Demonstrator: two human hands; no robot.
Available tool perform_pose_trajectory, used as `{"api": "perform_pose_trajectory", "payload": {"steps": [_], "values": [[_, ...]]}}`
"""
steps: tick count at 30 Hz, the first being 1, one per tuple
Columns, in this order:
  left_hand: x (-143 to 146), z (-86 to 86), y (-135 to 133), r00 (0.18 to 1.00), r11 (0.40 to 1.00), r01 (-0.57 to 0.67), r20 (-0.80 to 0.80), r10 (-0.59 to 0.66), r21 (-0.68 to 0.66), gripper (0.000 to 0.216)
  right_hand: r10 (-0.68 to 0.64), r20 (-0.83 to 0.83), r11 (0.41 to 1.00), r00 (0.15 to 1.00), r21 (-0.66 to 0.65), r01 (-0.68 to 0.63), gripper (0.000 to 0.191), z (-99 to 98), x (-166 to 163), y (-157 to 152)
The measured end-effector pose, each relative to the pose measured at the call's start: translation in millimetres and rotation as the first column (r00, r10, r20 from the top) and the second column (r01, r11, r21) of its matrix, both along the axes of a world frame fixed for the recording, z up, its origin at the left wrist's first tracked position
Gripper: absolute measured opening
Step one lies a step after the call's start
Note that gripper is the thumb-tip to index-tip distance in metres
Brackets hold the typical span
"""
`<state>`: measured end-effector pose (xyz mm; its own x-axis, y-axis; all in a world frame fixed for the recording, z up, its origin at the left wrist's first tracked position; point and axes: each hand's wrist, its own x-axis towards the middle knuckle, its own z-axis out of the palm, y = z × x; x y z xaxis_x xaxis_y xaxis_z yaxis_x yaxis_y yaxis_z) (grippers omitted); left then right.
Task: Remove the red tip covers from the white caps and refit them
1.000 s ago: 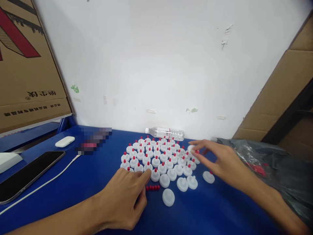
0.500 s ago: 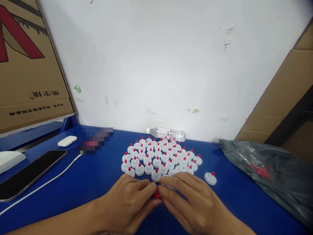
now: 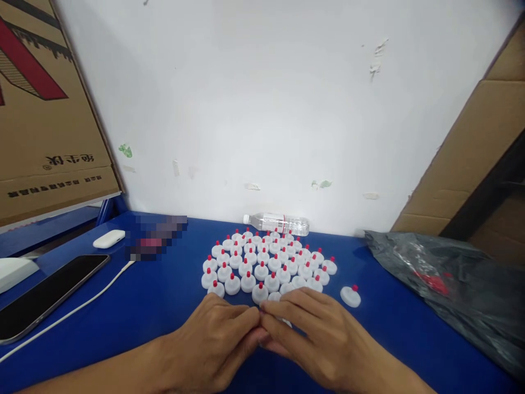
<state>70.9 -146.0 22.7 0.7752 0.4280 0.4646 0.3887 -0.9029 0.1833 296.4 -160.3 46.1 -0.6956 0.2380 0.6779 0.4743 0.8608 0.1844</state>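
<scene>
My left hand (image 3: 223, 334) and my right hand (image 3: 318, 334) meet at the near side of a cluster of white round caps with red tips (image 3: 260, 294). Both are closed, thumbs and forefingers pinched together fingertip to fingertip. Between them is a small red cap, now almost wholly covered by the fingers. A bit of white plastic (image 3: 287, 323) shows between the fingers of my right hand; whether it is held or lies on the table I cannot tell. One more red-tipped white cap (image 3: 350, 296) sits apart, to the right.
A clear plastic bottle (image 3: 279, 224) lies against the wall behind the caps. On the right is a dark grey plastic bag (image 3: 463, 295) with red pieces (image 3: 432, 283) in it. A phone (image 3: 49, 295), white cable (image 3: 77, 306) and white case (image 3: 109, 239) lie left on the blue table (image 3: 156, 301).
The red piece that showed between my fingertips is now hidden as the fingers have shifted around it. The view has moved slightly; the caps on the table look unchanged.
</scene>
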Motion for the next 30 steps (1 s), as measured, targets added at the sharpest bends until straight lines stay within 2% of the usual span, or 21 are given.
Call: {"api": "perform_pose_trajectory", "payload": {"steps": [6, 9, 11, 13, 15, 17, 19, 22, 24, 26, 30], "values": [[2, 2.7, 4, 0.993, 0.977, 0.065, 0.107, -0.044, -0.202, 0.025, -0.064, 0.013, 0.993, 0.998, 0.101, 0.063, 0.016, 10.1, -1, -2], [2, 5.7, 5, 0.983, 0.954, 0.03, 0.181, 0.025, -0.297, 0.032, -0.087, 0.025, 0.987, 0.996, 0.138, 0.082, 0.019, 12.6, 12, 2], [-2, 8.2, 6, 0.967, 0.933, 0.025, 0.247, 0.069, -0.359, 0.039, -0.13, -0.011, 0.976, 0.992, 0.174, 0.129, 0.024, 15.1, 32, 11], [-6, 10.4, 9, 0.955, 0.925, 0.04, 0.286, 0.076, -0.379, 0.041, -0.256, -0.102, 0.962, 0.961, 0.069, 0.263, 0.017, 18.5, 57, 23], [-9, 11.4, 13, 0.962, 0.938, 0.029, 0.263, 0.066, -0.344, 0.04, -0.371, -0.209, 0.928, 0.905, -0.066, 0.366, 0.008, 22.4, 80, 36], [-10, 11.1, 16, 0.979, 0.954, -0.012, 0.189, 0.072, -0.3, 0.036, -0.486, -0.184, 0.87, 0.855, -0.194, 0.453, 0.015, 26.2, 97, 45], [-8, 10.3, 16, 0.989, 0.962, -0.062, 0.113, 0.095, -0.265, 0.027, -0.542, -0.081, 0.805, 0.836, -0.336, 0.489, 0.023, 30.0, 106, 48], [-5, 9.3, 14, 0.987, 0.969, -0.136, 0.055, 0.15, -0.208, 0.011, -0.51, 0.119, 0.681, 0.852, -0.55, 0.484, 0.03, 35.4, 109, 46], [-3, 8.6, 11, 0.987, 0.973, -0.152, 0.034, 0.16, -0.176, 0.007, -0.463, 0.212, 0.614, 0.861, -0.624, 0.484, 0.032, 37.2, 108, 44], [-3, 7.4, 10, 0.988, 0.979, -0.143, 0.035, 0.15, -0.147, 0.01, -0.421, 0.253, 0.599, 0.871, -0.643, 0.476, 0.032, 36.8, 108, 44], [-5, 2.2, 11, 0.99, 0.99, -0.12, 0.072, 0.125, -0.073, 0.019, -0.346, 0.292, 0.613, 0.892, -0.649, 0.45, 0.029, 31.5, 110, 48]]}}
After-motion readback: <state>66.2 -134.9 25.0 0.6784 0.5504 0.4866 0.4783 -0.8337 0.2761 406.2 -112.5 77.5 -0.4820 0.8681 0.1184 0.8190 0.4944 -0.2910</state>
